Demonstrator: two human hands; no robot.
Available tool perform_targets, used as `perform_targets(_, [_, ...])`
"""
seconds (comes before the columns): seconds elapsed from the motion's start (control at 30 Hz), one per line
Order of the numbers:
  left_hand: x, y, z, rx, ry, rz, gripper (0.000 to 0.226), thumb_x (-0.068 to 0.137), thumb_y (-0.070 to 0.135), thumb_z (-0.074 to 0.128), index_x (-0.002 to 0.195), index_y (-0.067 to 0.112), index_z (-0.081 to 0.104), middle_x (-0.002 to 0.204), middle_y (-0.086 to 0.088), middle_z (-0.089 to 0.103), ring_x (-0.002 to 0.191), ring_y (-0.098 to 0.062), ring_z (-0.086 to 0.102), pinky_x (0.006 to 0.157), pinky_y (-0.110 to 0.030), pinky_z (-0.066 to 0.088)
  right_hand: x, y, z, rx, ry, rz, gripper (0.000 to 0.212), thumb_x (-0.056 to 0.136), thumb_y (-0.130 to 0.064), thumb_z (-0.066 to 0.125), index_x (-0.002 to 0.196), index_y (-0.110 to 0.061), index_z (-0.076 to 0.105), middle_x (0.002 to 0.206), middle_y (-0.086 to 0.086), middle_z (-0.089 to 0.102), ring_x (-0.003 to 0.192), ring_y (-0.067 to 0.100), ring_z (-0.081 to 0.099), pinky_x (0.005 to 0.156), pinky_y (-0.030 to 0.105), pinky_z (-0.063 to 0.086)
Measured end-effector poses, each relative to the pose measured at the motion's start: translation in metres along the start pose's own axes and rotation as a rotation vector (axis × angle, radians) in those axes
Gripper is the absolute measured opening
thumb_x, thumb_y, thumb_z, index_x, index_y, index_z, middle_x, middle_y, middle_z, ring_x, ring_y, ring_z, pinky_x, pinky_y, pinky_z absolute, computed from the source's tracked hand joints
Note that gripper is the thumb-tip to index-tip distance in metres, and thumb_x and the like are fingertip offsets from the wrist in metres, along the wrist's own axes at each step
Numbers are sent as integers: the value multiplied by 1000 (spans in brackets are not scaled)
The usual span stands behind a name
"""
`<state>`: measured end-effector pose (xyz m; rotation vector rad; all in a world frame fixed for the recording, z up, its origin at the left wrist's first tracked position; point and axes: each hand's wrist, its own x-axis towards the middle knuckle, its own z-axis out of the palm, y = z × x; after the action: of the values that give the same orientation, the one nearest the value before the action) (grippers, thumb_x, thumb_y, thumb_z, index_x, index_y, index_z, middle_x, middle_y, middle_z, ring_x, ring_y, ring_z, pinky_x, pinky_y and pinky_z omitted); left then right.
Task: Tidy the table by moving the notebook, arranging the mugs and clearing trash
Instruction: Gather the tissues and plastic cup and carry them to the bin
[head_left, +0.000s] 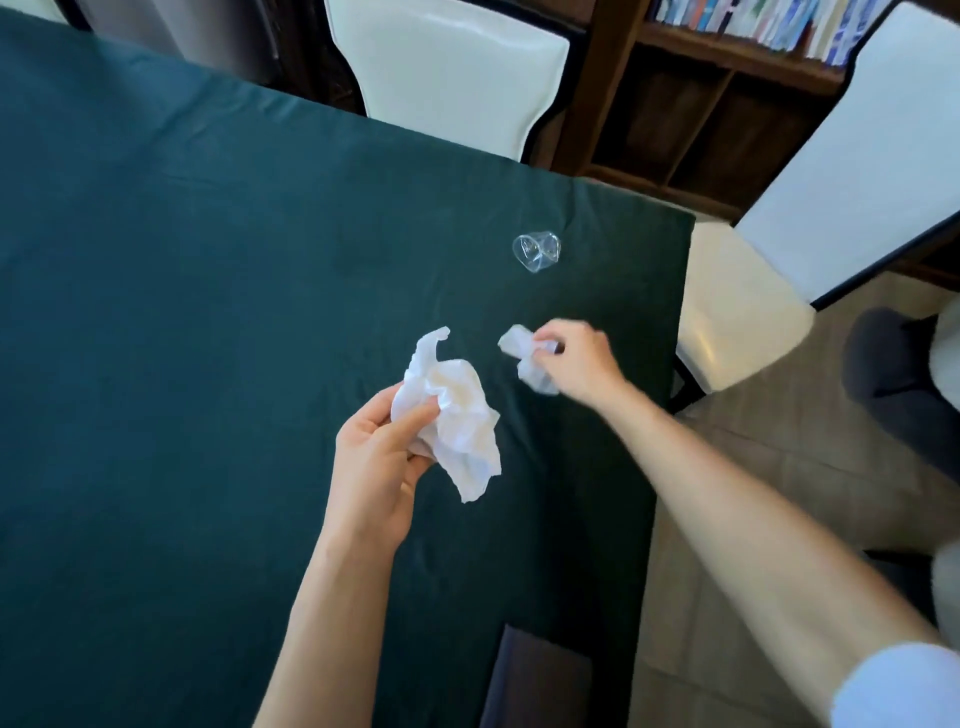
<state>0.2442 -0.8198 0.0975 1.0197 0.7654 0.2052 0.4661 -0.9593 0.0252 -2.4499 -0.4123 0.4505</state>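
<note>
dark notebook (540, 680) cut off below (right hand (574, 358) motion-blurred)

Plain dark teal cloth (182, 312) covers the table; white crumpled paper (457, 415) in the left hand's grip, a smaller white scrap (524, 358) in the right's, a clear cup (537, 251) beyond both; cream chairs (447, 67), dark notebook (540, 680) nearest

Crushed cup (537, 252) on table (182, 312), beyond two tissues, perhaps near its corner.

Single head camera looks steeply down, close over the table (156, 312) corner
</note>
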Motion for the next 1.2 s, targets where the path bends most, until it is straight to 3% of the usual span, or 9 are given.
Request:
perform_targets(0.23, [60, -17, 64, -43, 71, 54, 18, 96, 6, 63, 110, 3, 74, 84, -7, 74, 73, -19, 71, 67, -30, 59, 159, -5, -45, 55, 94, -93, 24, 87, -13, 56, 99, -15, 76, 108, 6, 76, 102, 28, 66, 82, 27, 50])
perform_targets(0.37, [78, -35, 81, -53, 139, 31, 19, 97, 5, 61, 110, 3, 75, 86, -8, 75, 74, -20, 71, 69, -31, 59, 218, -2, -29, 139, 135, -49, 26, 88, -17, 53, 91, -8, 78, 95, 6, 75, 96, 30, 67, 80, 30, 53])
perform_targets(0.53, [74, -41, 87, -40, 212, 25, 19, 96, 3, 62, 109, 4, 76, 91, -12, 78, 77, -21, 74, 74, -36, 58, 248, 12, 0, -22, -35, -50, 30, 91, -24, 56, 80, -4, 75, 95, 16, 75, 100, 38, 64, 92, 39, 54])
perform_targets(0.6, [71, -41, 83, -29, 240, 25, 19, 97, 4, 62, 109, 3, 76, 89, -11, 78, 75, -20, 73, 72, -33, 59, 248, 12, 7, -101, -57, -53, 45, 94, -41, 55, 65, -7, 64, 80, 15, 68, 87, 39, 60, 86, 38, 54])
perform_targets(0.67, [64, -40, 80, -33, 267, 20, 19, 97, 4, 62, 110, 3, 75, 90, -11, 77, 75, -20, 73, 70, -31, 59, 242, 11, 10, -130, -54, -39, 48, 96, -48, 56, 67, -10, 60, 78, 13, 61, 81, 37, 57, 78, 37, 52])
perform_targets(0.83, [34, -37, 74, -64, 300, 21, 19, 96, 4, 63, 111, 3, 75, 95, -14, 79, 78, -23, 74, 73, -35, 59, 204, 12, 9, -87, -143, -13, 40, 92, -38, 60, 82, -1, 73, 83, 14, 69, 78, 36, 61, 74, 34, 55])
perform_targets(0.93, [9, -39, 65, -85, 313, 26, 19, 96, 4, 63, 110, 3, 75, 94, -14, 78, 78, -22, 73, 74, -36, 58, 172, 18, 19, -92, -166, -57, 42, 91, -45, 57, 82, -6, 72, 90, 15, 75, 93, 38, 67, 80, 35, 55])
perform_targets(1.07, [-24, -44, 51, -122, 356, 28, 19, 95, 3, 64, 109, 3, 76, 92, -13, 78, 76, -20, 73, 72, -36, 58, 115, 39, 48, -307, -75, -113, 38, 97, -35, 52, 118, -8, 68, 125, 23, 63, 118, 44, 54, 102, 43, 40])
perform_targets(1.2, [-55, -49, 48, -153, 369, 19, 19, 95, 1, 64, 110, 2, 75, 91, -14, 78, 74, -21, 73, 65, -32, 59, 42, 58, 70, -391, 17, -185, 33, 97, -27, 60, 114, 1, 67, 122, 24, 63, 112, 45, 54, 90, 49, 48])
